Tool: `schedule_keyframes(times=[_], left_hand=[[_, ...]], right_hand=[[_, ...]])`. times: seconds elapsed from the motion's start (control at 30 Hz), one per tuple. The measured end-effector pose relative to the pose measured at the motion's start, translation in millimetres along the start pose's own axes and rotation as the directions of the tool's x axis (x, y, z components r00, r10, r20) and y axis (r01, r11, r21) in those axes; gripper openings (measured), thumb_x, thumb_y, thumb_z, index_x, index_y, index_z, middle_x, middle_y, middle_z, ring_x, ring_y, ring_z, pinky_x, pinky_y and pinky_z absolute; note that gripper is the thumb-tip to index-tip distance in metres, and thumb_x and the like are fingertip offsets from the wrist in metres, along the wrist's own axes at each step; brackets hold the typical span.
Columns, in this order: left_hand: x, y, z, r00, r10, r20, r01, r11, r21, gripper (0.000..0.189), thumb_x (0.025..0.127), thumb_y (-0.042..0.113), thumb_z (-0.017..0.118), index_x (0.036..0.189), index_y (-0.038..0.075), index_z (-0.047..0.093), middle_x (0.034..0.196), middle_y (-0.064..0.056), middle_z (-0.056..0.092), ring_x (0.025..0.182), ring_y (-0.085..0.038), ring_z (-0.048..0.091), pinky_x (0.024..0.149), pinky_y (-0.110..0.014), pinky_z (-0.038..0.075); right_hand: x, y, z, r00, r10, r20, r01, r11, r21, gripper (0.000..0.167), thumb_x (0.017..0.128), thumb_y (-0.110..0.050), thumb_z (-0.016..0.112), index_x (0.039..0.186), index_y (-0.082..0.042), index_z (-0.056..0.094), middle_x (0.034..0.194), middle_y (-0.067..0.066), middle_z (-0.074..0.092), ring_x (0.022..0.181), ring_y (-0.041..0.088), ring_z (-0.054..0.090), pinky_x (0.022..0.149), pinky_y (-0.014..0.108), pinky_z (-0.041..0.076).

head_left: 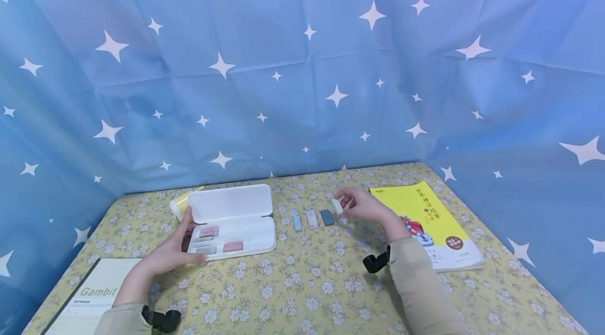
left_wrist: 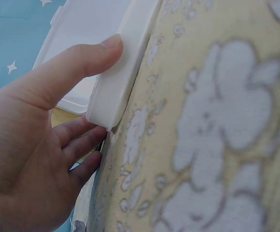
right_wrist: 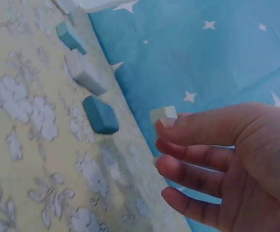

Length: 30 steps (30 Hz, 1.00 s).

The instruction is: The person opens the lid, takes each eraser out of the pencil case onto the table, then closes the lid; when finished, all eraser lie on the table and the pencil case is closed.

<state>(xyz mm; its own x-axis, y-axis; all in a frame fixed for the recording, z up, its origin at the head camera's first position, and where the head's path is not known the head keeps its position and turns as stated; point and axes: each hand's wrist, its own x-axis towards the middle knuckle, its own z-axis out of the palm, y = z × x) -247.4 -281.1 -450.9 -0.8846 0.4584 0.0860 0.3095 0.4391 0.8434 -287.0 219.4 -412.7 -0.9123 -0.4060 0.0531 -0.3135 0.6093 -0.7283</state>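
Note:
My right hand [head_left: 361, 205] pinches a small pale eraser [right_wrist: 163, 114] between thumb and fingers, raised over the table. To its left, a dark teal eraser [head_left: 327, 218], a whitish eraser [head_left: 312, 219] and a light blue eraser [head_left: 297, 223] lie in a row. My left hand [head_left: 172, 248] holds the left end of an open white pencil case [head_left: 257, 235], its thumb [left_wrist: 111, 46] against the front wall and the other fingers round the end. Inside the case's tray are several erasers, among them a pink one [head_left: 233, 246] and a mottled pink one [head_left: 209, 231].
Behind the case's left end lies a yellow container [head_left: 181, 203] with a white end. A notebook [head_left: 94, 293] marked "Gambit" is at the front left. On the right, a yellow book [head_left: 406, 198] lies partly under my right forearm. A starry blue curtain [head_left: 293, 88] surrounds the flowered tablecloth [head_left: 283, 293].

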Motion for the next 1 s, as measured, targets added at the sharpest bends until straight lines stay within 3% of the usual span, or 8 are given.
schedule_keyframes(times=[0.27,0.6,1.0], left_hand=[[0.5,-1.7,0.1,1.0,0.012,0.008,-0.012,1.0,-0.017,0.124,0.081,0.011,0.079,0.151,0.019,-0.023,0.135,-0.028,0.034,0.12,-0.041,0.043,0.088,-0.025,0.044],[-0.2,-3.3,0.0,1.0,-0.002,-0.001,0.002,1.0,-0.004,0.125,0.08,0.012,0.08,0.151,0.018,-0.023,0.135,-0.026,0.035,0.121,-0.041,0.042,0.089,-0.024,0.043],[0.3,-3.2,-0.7,1.0,-0.002,-0.002,0.002,1.0,0.01,0.125,0.081,0.013,0.08,0.152,0.018,-0.022,0.137,-0.026,0.035,0.121,-0.04,0.042,0.09,-0.025,0.042]], right_hand=[[0.8,15,3,0.999,0.05,-0.008,-0.05,0.999,-0.012,0.037,0.086,0.004,0.066,0.122,0.001,0.058,0.097,0.011,0.058,0.092,0.026,0.058,0.072,0.036,0.05],[2.6,18,11,0.993,0.119,0.004,-0.119,0.993,-0.007,0.04,0.084,0.004,0.068,0.123,0.002,0.057,0.096,0.013,0.058,0.075,0.021,0.053,0.06,0.034,0.046],[3.3,21,12,0.993,0.117,-0.003,-0.117,0.992,-0.037,0.039,0.083,0.005,0.069,0.121,0.003,0.058,0.097,0.011,0.058,0.087,0.022,0.055,0.069,0.035,0.047]])
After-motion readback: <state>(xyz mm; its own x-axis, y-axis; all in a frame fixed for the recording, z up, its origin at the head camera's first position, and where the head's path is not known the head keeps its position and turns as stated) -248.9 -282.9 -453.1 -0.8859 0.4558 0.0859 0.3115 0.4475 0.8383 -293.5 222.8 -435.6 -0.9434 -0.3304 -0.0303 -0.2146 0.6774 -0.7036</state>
